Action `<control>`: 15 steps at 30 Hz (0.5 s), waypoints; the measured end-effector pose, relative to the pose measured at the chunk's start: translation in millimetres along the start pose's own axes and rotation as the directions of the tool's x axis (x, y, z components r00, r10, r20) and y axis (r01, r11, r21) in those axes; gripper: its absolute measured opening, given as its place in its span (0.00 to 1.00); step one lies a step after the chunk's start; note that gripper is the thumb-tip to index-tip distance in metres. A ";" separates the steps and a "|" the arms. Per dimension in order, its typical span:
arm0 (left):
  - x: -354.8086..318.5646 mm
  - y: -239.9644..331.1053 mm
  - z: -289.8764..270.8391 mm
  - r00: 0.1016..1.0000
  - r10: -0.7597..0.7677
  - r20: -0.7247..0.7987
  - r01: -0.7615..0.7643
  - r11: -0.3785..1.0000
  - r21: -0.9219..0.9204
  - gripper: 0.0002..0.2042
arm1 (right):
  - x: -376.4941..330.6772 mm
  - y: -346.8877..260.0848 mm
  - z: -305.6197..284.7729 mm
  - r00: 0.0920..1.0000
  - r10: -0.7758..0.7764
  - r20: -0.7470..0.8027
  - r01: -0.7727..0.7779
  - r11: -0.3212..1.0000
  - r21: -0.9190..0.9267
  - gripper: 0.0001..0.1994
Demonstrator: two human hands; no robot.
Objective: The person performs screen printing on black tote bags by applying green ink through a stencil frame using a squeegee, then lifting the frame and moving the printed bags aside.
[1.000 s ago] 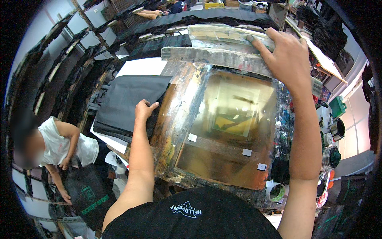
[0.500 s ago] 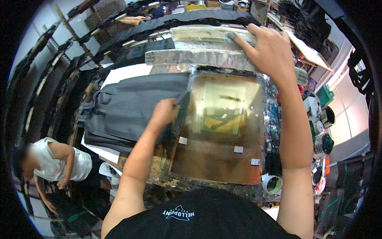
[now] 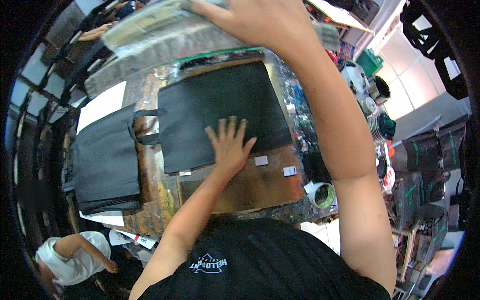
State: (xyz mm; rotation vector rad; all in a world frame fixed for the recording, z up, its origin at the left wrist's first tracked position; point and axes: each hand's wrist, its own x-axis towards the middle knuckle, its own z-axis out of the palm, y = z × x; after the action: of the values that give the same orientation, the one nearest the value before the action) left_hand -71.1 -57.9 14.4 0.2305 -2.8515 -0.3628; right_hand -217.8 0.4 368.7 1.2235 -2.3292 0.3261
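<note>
A flat black fabric bag (image 3: pixel 225 102) lies on the shiny brown board (image 3: pixel 225 195), its handles (image 3: pixel 146 139) pointing left. My left hand (image 3: pixel 231 150) rests on the bag near its front edge, fingers spread and pressing nothing else. My right hand (image 3: pixel 270 25) is up at the far side, on the raised, paint-stained frame (image 3: pixel 150 47). Its thumb hooks over the frame, and the other fingertips are cut off by the top of the picture. To the left sits a stack of black bags (image 3: pixel 105 167) on white sheeting.
Small white tabs (image 3: pixel 261 160) stick to the board in front of the bag. A tape roll (image 3: pixel 321 195) stands at the table's near right corner. Paint cans (image 3: pixel 382 125) line the right side. Another person in a white shirt (image 3: pixel 82 260) is at lower left.
My left hand has brought a bag rightward from the stack onto the board and now lies spread on it. My right hand stays on the frame; the whole view has shifted.
</note>
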 end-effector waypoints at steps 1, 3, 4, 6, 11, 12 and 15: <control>-15.7 0.9 -3.3 0.998 -0.052 0.018 0.049 0.987 0.156 0.34 | 1.7 3.8 0.7 0.999 -0.015 -0.028 0.015 1.000 0.013 0.33; -25.7 -9.3 10.0 0.999 -0.042 -0.008 0.043 0.990 0.135 0.35 | 5.4 13.6 4.6 0.998 -0.040 -0.049 0.042 0.998 0.048 0.32; -26.9 -11.9 15.3 0.999 -0.040 -0.025 0.043 0.991 0.130 0.35 | 3.4 16.7 3.9 0.998 -0.047 -0.040 0.050 0.996 0.078 0.32; -22.6 -13.5 11.7 0.999 -0.036 0.023 0.033 0.992 0.124 0.35 | -5.3 8.5 -7.4 0.999 -0.035 0.021 0.032 0.991 0.129 0.31; -25.1 -15.0 7.9 1.000 -0.004 0.024 0.001 0.994 0.113 0.35 | -17.6 0.7 -7.4 0.999 0.004 -0.040 -0.002 0.998 0.057 0.31; -21.2 -9.6 4.4 0.999 0.009 0.047 -0.014 0.994 0.107 0.36 | -13.0 1.7 -18.9 0.996 0.074 0.044 -0.074 0.997 -0.001 0.31; -33.0 -13.4 1.7 0.995 -0.062 0.082 0.052 0.992 0.117 0.36 | -17.5 0.6 -7.6 1.000 0.010 0.018 -0.012 0.996 0.092 0.31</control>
State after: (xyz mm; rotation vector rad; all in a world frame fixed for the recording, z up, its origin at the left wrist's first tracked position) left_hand -38.4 -64.1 1.5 0.3271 -2.9589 -0.2254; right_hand -207.6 16.2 366.0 1.2621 -2.3599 0.4318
